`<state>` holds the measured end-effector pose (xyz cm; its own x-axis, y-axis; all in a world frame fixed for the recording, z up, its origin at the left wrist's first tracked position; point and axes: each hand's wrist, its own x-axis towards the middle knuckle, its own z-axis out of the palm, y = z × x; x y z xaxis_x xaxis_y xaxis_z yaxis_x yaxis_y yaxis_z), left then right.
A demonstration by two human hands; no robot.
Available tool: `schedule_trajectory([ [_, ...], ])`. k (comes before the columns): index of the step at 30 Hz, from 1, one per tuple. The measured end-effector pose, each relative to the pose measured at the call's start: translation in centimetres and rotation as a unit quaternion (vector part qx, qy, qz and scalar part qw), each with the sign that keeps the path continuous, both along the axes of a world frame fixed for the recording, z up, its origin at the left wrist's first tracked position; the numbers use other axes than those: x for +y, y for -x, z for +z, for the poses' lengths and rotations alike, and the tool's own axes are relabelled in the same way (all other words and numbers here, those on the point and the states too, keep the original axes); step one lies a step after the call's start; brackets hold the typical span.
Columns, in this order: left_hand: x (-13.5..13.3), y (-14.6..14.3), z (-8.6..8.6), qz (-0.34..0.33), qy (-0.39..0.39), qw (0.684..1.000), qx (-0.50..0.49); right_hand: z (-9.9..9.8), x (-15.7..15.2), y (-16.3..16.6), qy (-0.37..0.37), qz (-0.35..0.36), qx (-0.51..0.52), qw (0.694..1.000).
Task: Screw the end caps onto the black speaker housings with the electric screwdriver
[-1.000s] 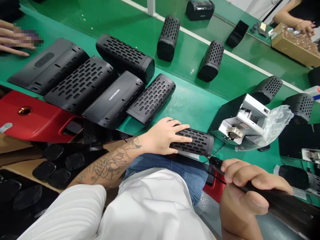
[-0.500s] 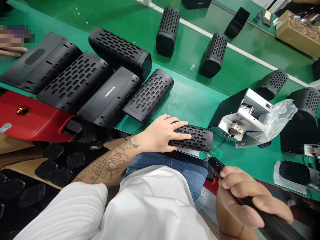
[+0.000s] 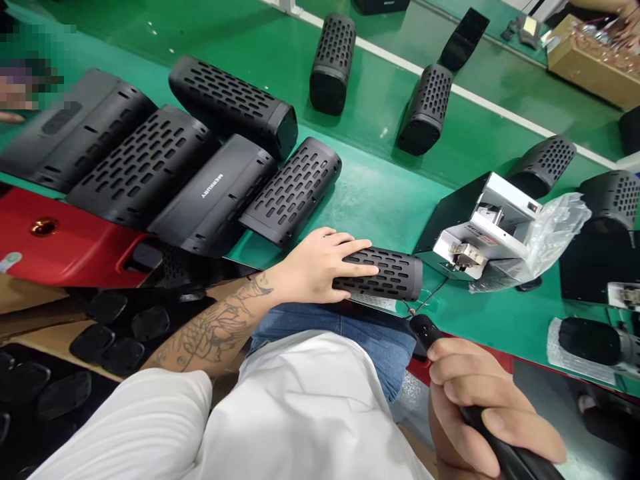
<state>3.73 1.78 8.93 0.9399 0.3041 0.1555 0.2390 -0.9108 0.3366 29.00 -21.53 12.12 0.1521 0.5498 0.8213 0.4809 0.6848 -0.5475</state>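
Head: left hand [image 3: 320, 270] palm-down on slotted casing [image 3: 395, 275].

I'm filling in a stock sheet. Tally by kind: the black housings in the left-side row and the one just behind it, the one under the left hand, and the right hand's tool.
Slotted-faced housings: 4
Mostly smooth-faced housings: 2
Black handheld tool: 1
Total: 7
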Motion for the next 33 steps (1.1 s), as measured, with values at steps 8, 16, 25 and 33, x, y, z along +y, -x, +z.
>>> schedule_trajectory([
  [8, -0.1, 0.0, 0.3, 0.002, 0.001, 1.0, -0.001, -0.7, -2.1, -0.3, 0.055, -0.038, 0.052, 0.996],
  [16, -0.1, 0.0, 0.3, 0.005, 0.006, 1.0, 0.001, -0.2, -3.5, -0.6, 0.106, -0.037, 0.052, 0.992],
  [25, -0.1, 0.0, 0.2, 0.003, 0.005, 1.0, 0.0, -1.8, -3.0, -2.8, 0.059, -0.014, 0.059, 0.996],
  [33, -0.2, 0.0, 0.1, 0.005, -0.004, 1.0, -0.004, -0.2, -1.6, -2.1, 0.114, 0.011, 0.072, 0.991],
])
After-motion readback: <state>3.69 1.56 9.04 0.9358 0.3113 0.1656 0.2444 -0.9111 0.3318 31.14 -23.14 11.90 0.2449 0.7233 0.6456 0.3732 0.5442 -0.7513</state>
